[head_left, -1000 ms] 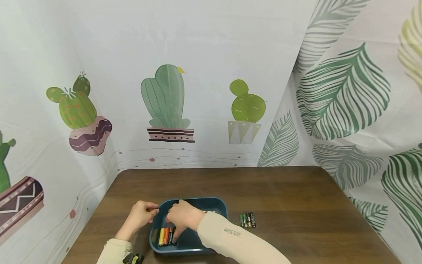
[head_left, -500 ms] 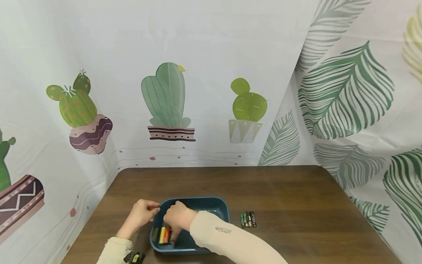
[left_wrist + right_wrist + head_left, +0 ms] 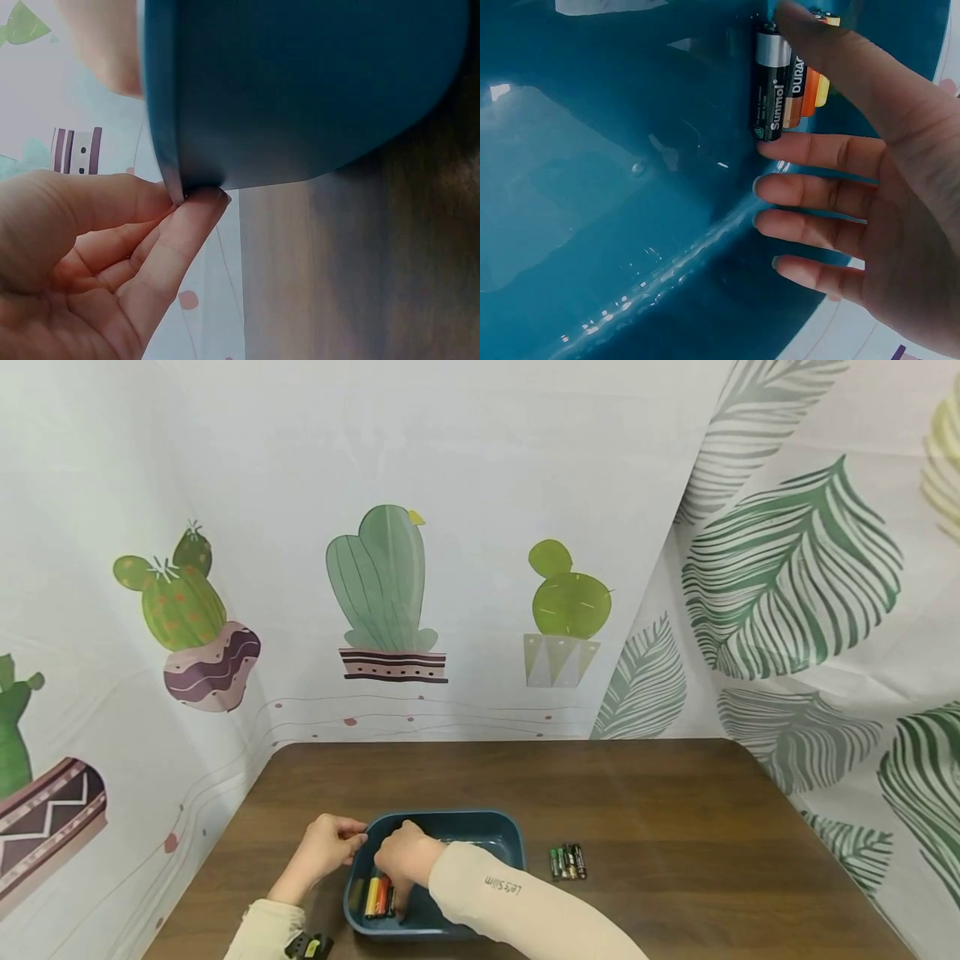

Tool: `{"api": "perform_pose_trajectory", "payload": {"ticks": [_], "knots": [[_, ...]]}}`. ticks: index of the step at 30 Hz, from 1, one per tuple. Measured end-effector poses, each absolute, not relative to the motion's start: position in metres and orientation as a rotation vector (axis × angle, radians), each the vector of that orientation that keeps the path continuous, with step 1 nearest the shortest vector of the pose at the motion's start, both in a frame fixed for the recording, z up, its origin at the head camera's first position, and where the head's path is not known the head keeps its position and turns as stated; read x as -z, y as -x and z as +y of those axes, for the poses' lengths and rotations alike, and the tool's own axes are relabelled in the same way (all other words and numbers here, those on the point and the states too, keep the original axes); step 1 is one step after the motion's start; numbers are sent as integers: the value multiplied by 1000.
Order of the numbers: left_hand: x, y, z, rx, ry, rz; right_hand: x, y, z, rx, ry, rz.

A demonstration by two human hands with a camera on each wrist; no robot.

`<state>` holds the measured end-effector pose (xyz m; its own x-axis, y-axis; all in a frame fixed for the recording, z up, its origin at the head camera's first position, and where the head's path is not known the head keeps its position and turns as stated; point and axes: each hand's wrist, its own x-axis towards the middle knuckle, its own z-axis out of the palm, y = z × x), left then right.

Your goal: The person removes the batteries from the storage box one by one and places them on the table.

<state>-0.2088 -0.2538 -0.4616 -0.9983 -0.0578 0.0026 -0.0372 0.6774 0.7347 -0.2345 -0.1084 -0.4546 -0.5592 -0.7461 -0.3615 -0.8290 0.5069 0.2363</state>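
Observation:
A blue tray (image 3: 495, 832) stands on the wooden table. My left hand (image 3: 324, 850) pinches its far left rim between thumb and fingers, as the left wrist view also shows. Inside the tray, at its left side, batteries lie side by side: a yellow one (image 3: 372, 897), an orange one (image 3: 382, 895), a Duracell (image 3: 796, 90) and a black and silver Sunmol battery (image 3: 771, 94). My right hand (image 3: 408, 857) reaches in over them and holds the Sunmol battery end to end, thumb at one end and index finger at the other. Its other fingers are extended over the tray.
Several green and black batteries (image 3: 567, 862) lie in a row on the table (image 3: 660, 827), right of the tray. Behind the table hangs a white cloth (image 3: 480, 568) printed with cacti and leaves. A black strap device (image 3: 309, 945) is on my left wrist.
My right hand has shifted a little to the left inside the tray, closer to the yellow and orange batteries. My left hand keeps its pinch on the rim.

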Motion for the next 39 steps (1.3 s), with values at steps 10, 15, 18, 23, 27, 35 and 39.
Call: {"api": "perform_pose_trajectory", "payload": {"ticks": [10, 15, 18, 23, 27, 35, 39], "knots": [[461, 209, -251, 1249, -77, -2855, 458, 232, -107, -580, 1293, 2576], [461, 209, -252, 1249, -62, -2855, 455, 232, -105, -560, 1280, 2567], [461, 209, -253, 1241, -58, -2856, 451, 232, -105, -564, 1283, 2574], [462, 208, -253, 1242, -70, -2853, 444, 231, -104, -586, 1329, 2578], [461, 209, -254, 1245, -61, -2850, 437, 231, -101, -590, 1375, 2579], [460, 208, -252, 1242, -73, -2848, 421, 229, -88, -599, 1464, 2618], [460, 208, -252, 1249, -63, -2843, 412, 228, -78, -590, 1516, 2652]]}}
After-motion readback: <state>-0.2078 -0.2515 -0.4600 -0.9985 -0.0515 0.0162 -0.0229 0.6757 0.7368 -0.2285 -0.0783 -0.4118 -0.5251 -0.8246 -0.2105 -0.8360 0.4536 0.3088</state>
